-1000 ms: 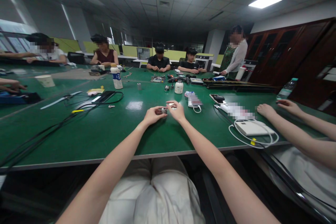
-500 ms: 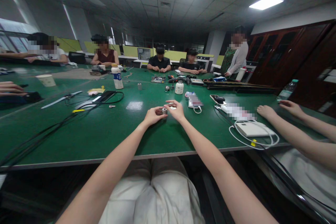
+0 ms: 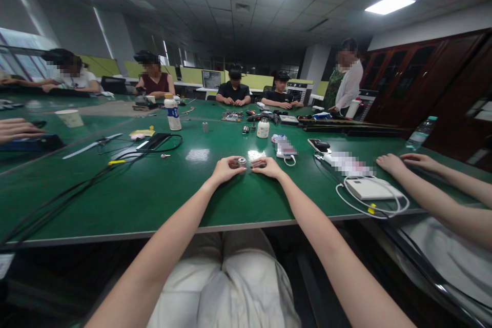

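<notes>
A small silver metal cylinder [image 3: 242, 163] with a ring-shaped top stands upright on the green table in front of me. My left hand [image 3: 227, 169] is closed around its left side, thumb at the front and fingers behind. Just to the right, my right hand [image 3: 268, 167] rests low over the table. Its fingers point toward the cylinder, with a gap between thumb and fingertips and a small space from the metal. Nothing can be made out in that hand. Farther off stands another small grey cylinder [image 3: 205, 126].
Beyond my hands are a white jar [image 3: 263, 128], a labelled bottle [image 3: 172, 113] and a phone [image 3: 319, 145]. Black cables [image 3: 96, 179] cross the left side. A white power bank [image 3: 372, 188] with a looped cable lies right, near another person's hands [image 3: 392, 163].
My right hand has come off the top of the cylinder and moved right and down toward the table. The left hand stays around the cylinder.
</notes>
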{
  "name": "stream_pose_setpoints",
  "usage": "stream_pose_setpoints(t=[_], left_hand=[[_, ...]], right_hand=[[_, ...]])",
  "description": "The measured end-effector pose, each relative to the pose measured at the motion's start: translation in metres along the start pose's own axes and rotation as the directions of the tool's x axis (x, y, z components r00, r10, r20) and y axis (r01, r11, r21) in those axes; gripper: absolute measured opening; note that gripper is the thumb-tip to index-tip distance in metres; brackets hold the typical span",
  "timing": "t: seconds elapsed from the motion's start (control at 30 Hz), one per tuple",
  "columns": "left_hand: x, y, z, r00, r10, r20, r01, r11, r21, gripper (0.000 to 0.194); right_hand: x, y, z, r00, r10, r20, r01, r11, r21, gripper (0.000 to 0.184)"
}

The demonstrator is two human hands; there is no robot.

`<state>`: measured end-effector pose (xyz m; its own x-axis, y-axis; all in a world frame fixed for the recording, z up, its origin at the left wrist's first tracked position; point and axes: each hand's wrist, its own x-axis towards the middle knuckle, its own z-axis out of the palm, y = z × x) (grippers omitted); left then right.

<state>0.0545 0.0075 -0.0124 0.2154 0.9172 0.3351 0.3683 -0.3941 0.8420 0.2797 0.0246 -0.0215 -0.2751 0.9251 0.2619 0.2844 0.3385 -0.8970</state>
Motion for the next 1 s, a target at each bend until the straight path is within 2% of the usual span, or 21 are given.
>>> stream_pose_setpoints(t=[0.1, 0.17, 0.27, 0.33, 0.47, 0.6, 1.0], left_hand=[[0.001, -0.001, 0.000, 1.000, 0.005, 0.003, -0.005, 1.000, -0.002, 0.060], [0.001, -0.002, 0.000, 1.000, 0.013, 0.004, -0.013, 1.000, -0.014, 0.060], [0.001, -0.003, 0.001, 1.000, 0.017, 0.004, -0.017, 1.000, -0.027, 0.060], [0.001, -0.003, 0.001, 1.000, 0.012, 0.004, -0.011, 1.000, -0.028, 0.062], [0.001, -0.004, 0.001, 1.000, 0.018, -0.001, -0.018, 0.999, -0.031, 0.063], [0.001, -0.005, 0.001, 1.000, 0.018, -0.006, -0.019, 0.999, -0.034, 0.062], [0.004, -0.011, 0.002, 1.000, 0.022, 0.010, -0.021, 0.997, -0.079, 0.066]], right_hand=[[0.002, -0.003, 0.003, 0.999, -0.005, -0.031, 0.005, 1.000, -0.011, 0.026], [0.004, -0.007, 0.006, 0.994, -0.046, -0.104, 0.044, 0.999, -0.017, 0.021], [0.008, -0.020, 0.014, 0.956, -0.151, -0.254, 0.160, 0.987, 0.016, 0.018], [0.010, -0.028, 0.022, 0.930, -0.213, -0.300, 0.235, 0.971, 0.041, 0.018], [0.011, -0.039, 0.038, 0.913, -0.304, -0.271, 0.326, 0.944, 0.041, 0.015], [0.010, -0.041, 0.046, 0.921, -0.317, -0.228, 0.329, 0.944, 0.017, 0.012], [0.006, -0.045, 0.046, 0.927, -0.334, -0.167, 0.313, 0.939, -0.141, 0.012]])
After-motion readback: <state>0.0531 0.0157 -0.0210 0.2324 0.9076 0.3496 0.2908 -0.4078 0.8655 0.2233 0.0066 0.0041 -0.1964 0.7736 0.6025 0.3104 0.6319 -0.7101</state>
